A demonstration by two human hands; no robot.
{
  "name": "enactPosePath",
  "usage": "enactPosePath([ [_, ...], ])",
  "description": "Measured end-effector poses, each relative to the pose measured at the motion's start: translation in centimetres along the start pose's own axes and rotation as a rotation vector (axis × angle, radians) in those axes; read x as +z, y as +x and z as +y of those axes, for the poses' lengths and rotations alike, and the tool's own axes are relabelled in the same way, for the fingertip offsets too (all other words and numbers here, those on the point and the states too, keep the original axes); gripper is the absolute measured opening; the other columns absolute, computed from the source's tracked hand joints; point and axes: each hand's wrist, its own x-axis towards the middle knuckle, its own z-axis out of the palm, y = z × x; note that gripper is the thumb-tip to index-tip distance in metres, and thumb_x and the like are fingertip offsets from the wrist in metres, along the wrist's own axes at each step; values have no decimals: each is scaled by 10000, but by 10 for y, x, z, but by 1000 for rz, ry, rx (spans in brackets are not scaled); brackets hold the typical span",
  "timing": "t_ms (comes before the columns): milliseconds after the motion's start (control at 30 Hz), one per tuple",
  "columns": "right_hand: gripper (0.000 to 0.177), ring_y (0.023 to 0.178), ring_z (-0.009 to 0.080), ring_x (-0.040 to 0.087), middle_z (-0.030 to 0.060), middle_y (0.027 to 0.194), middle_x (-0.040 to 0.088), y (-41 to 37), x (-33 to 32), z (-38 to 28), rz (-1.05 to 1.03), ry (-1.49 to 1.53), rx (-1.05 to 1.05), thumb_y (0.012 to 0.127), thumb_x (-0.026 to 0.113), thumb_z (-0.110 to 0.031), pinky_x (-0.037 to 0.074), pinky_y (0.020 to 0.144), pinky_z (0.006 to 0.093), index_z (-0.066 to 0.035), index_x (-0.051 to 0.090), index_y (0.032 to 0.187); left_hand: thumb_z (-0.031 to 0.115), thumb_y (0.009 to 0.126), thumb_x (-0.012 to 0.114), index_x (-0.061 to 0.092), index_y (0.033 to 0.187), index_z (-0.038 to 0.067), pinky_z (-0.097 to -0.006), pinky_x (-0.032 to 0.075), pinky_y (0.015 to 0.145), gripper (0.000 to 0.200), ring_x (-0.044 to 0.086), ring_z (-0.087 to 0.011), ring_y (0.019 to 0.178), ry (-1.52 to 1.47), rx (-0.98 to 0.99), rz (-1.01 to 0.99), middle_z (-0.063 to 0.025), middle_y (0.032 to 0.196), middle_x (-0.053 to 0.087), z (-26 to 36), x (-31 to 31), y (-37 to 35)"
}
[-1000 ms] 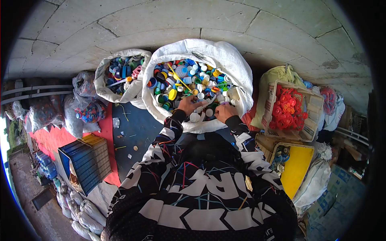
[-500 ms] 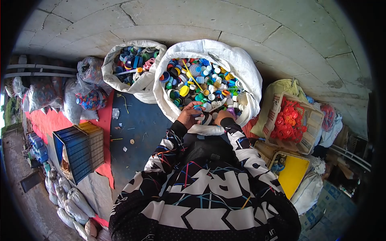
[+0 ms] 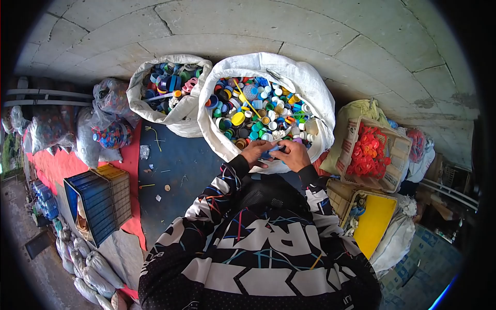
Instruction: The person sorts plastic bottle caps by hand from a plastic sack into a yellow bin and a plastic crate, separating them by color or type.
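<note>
Both hands meet over the near edge of a large white woven sack (image 3: 323, 98) filled with plastic bottle caps (image 3: 268, 114) in many colours. A small blue plastic cap (image 3: 270, 151) sits between them. My left hand (image 3: 255, 153) grips it from the left, fingers closed around it. From the other side my right hand (image 3: 293, 155) pinches at the same cap, thumb and forefinger together. My fingers hide part of the cap. A yellow stick (image 3: 247, 98) lies across the caps farther in, near a pale blue dimpled ball (image 3: 250, 92).
A smaller white sack (image 3: 135, 93) of mixed plastic pieces stands at the left. To the right are a crate (image 3: 347, 150) of red plastic parts and a yellow container (image 3: 373, 219). A blue crate (image 3: 98, 201) and filled plastic bags (image 3: 111, 132) stand farther left. A concrete wall (image 3: 232, 26) rises behind.
My right hand has lifted out of the caps and come to the blue cap at my left hand. My left hand has shifted slightly right and nearer to me.
</note>
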Motion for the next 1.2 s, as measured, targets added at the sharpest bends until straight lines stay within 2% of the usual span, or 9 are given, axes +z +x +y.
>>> enactPosePath([
  [133, 370, 430, 127, 494, 25, 538, 536, -4, 11, 6, 125, 305, -28, 849, 640, -378, 377, 432, 282, -30, 644, 975, 256, 878, 613, 580, 985, 97, -269, 503, 493, 194, 597, -102, 716, -183, 42, -115, -6, 854, 611, -3, -3, 3],
  [233, 427, 444, 121, 481, -1, 565, 492, -19, 5, 8, 99, 1175, 292, 910, 538, -437, 357, 416, 259, -30, 622, 1008, 182, 890, 601, 588, 1049, 97, -266, 522, 535, 181, 617, -122, 722, -280, 41, -124, -27, 881, 631, 2, -3, 5],
  [300, 482, 659, 161, 577, 57, 811, 592, -33, 0, 21, 22, 1444, 295, 935, 453, -459, 440, 526, 288, -22, 576, 1097, 190, 888, 605, 590, 1080, 98, -276, 543, 577, 214, 620, -126, 728, -310, 46, -131, -36, 883, 632, 5, 2, 5],
  [367, 375, 822, 223, 607, 116, 1006, 599, -50, -2, 26, 16, 1608, 173, 902, 458, -254, 485, 675, 330, -8, 527, 1177, 162, 892, 560, 539, 1152, 57, -341, 558, 739, 281, 630, -183, 863, -295, 67, -240, -77, 1011, 607, 8, 5, 4],
  [433, 439, 925, 260, 599, 149, 1095, 578, -66, -2, 33, 28, 1695, 89, 808, 448, -134, 482, 775, 362, -1, 486, 1224, 133, 879, 549, 510, 1183, 37, -355, 550, 796, 321, 624, -205, 915, -273, 51, -309, -103, 1064, 591, 18, 20, -1],
  [600, 596, 1089, 309, 565, 188, 1203, 540, -113, 1, 57, 154, 1787, -105, 663, 445, 17, 446, 941, 417, 9, 430, 1259, -35, 623, 477, 425, 1246, -64, -374, 459, 970, 627, 597, -299, 1023, -287, 24, -583, -221, 1132, 548, 14, 60, 6],
  [767, 634, 1072, 286, 581, 178, 1207, 539, -176, 0, 86, 428, 1771, -139, 614, 408, 108, 472, 918, 405, -14, 447, 1235, 6, 579, 531, 400, 1265, -64, -429, 378, 1046, 702, 514, -285, 1130, -196, -73, -706, -167, 1196, 506, -17, 113, 14],
  [867, 642, 1045, 283, 589, 181, 1203, 535, -222, 5, 109, 622, 1818, -136, 599, 352, 167, 504, 884, 390, -14, 473, 1203, -8, 576, 548, 418, 1241, -65, -442, 373, 1053, 680, 509, -290, 1135, -154, -171, -786, -167, 1199, 506, -50, 147, 28],
  [1200, 543, 1000, 286, 601, 148, 1135, 554, -407, 55, 215, 1204, 1863, -231, 630, 359, 204, 522, 872, 394, -7, 514, 1106, 11, 852, 500, 485, 1165, -21, -431, 477, 954, 316, 574, -316, 1063, 136, -546, -870, -169, 1112, 571, -194, 314, 31],
])
